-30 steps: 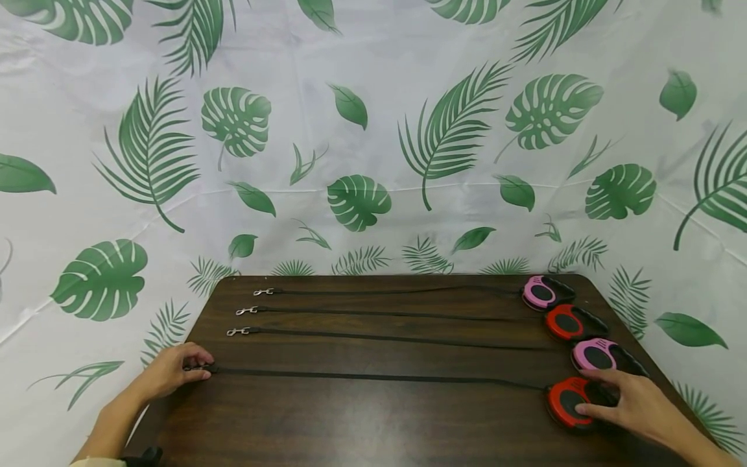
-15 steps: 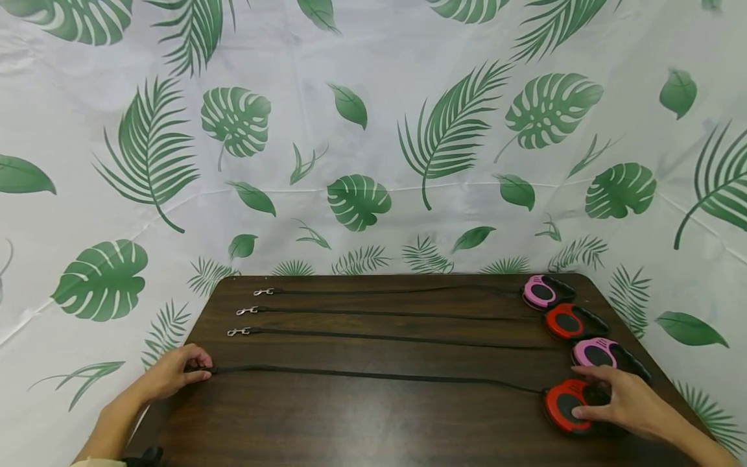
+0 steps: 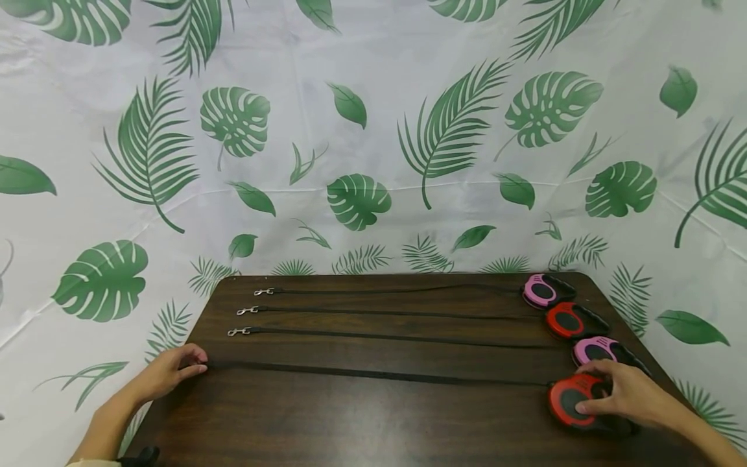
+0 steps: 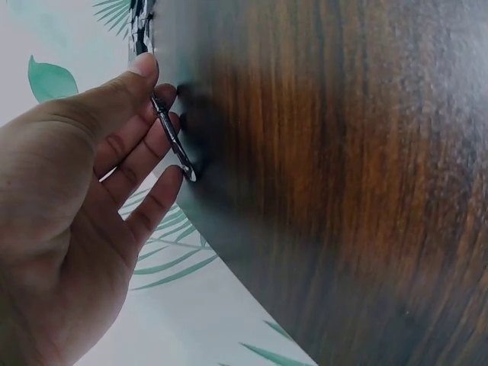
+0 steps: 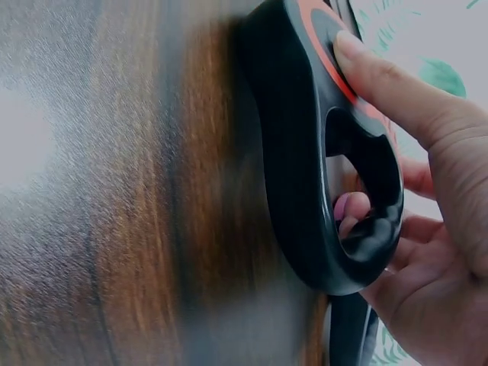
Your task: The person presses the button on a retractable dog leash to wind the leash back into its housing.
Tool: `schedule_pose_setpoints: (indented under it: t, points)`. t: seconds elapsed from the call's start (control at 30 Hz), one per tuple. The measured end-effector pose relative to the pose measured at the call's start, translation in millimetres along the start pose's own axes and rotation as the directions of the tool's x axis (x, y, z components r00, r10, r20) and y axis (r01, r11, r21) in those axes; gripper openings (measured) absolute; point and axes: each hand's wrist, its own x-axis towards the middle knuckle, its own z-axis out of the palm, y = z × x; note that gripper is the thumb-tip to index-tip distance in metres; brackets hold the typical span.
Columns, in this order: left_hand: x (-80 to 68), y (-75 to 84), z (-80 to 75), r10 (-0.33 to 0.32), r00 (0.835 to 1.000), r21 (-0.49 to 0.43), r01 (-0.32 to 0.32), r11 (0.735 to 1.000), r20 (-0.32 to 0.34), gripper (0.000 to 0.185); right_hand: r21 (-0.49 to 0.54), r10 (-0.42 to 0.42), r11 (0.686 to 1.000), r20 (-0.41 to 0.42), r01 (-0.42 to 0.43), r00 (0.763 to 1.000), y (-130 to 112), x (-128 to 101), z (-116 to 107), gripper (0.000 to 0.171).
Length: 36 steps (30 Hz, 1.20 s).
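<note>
At the table's left edge my left hand (image 3: 172,373) pinches the metal snap clip (image 4: 174,137) of a black leash between thumb and fingers. The black leash strap (image 3: 373,374) runs from there almost straight across the table to a red retractable leash case (image 3: 565,401). My right hand (image 3: 627,392) grips that case, thumb on its dark round centre and fingers around the far side. In the right wrist view its black looped handle (image 5: 286,145) is tilted on edge, with a fingertip showing through the loop. The clip is hidden behind my fingers in the head view.
Behind lie three more retractable leashes, stretched side by side: a pink case (image 3: 592,350), a red case (image 3: 565,320) and another pink case (image 3: 539,290). Their metal clips (image 3: 239,331) line up on the left. A leaf-print cloth (image 3: 373,130) hangs around the dark wooden table (image 3: 327,421).
My left hand has shifted slightly left with the clip. The red case slid a little left, then back right, and the strap's bend near it has straightened.
</note>
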Motion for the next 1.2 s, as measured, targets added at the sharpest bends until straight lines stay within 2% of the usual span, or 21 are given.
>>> schedule_pose_setpoints:
  t: [0.13,0.27,0.37,0.5,0.67,0.77,0.93,1.07,1.2]
  points:
    - [-0.3,0.0,-3.7,-0.026,0.999,-0.018,0.027,0.999,0.021,0.02,0.01,-0.023,1.0,0.001,0.023,1.0,1.1,2.8,-2.6,0.056]
    - [-1.4,-0.6,-5.8,-0.042,0.998,-0.069,0.045,0.997,0.036,0.018,0.081,-0.066,0.994,-0.017,0.067,0.998,2.7,4.7,-2.3,0.053]
    - [-2.1,-1.4,-7.3,-0.028,0.999,-0.097,0.031,0.995,0.033,0.018,0.142,-0.091,0.985,-0.034,0.095,0.995,5.2,7.1,-2.2,0.05]
    - [-1.3,-1.0,-10.7,0.001,1.0,-0.056,0.0,0.998,0.017,0.017,0.202,-0.119,0.971,-0.067,0.13,0.991,9.1,11.8,-1.5,0.048]
    - [1.4,1.7,-17.6,-0.014,1.0,0.028,0.014,1.0,0.006,0.014,0.272,-0.144,0.949,-0.072,0.158,0.987,12.9,17.3,0.3,0.047]
    - [1.4,3.1,-21.5,-0.007,1.0,0.016,0.007,1.0,-0.015,0.013,0.306,-0.164,0.934,-0.095,0.186,0.982,15.0,19.9,0.8,0.048]
    - [-0.5,4.8,-26.8,-0.007,0.999,0.019,0.008,1.0,-0.051,0.012,0.273,-0.211,0.931,-0.146,0.244,0.967,16.5,24.3,-0.8,0.049]
    - [-0.6,7.4,-30.7,-0.027,0.997,0.052,0.03,0.998,-0.072,0.015,0.302,-0.235,0.919,-0.093,0.252,0.968,14.5,26.6,-8.9,0.043]
    - [2.6,11.6,-35.2,-0.024,0.996,0.063,0.03,0.998,-0.091,0.018,0.317,-0.182,0.931,-0.023,0.18,0.983,7.7,26.6,-20.9,0.031]
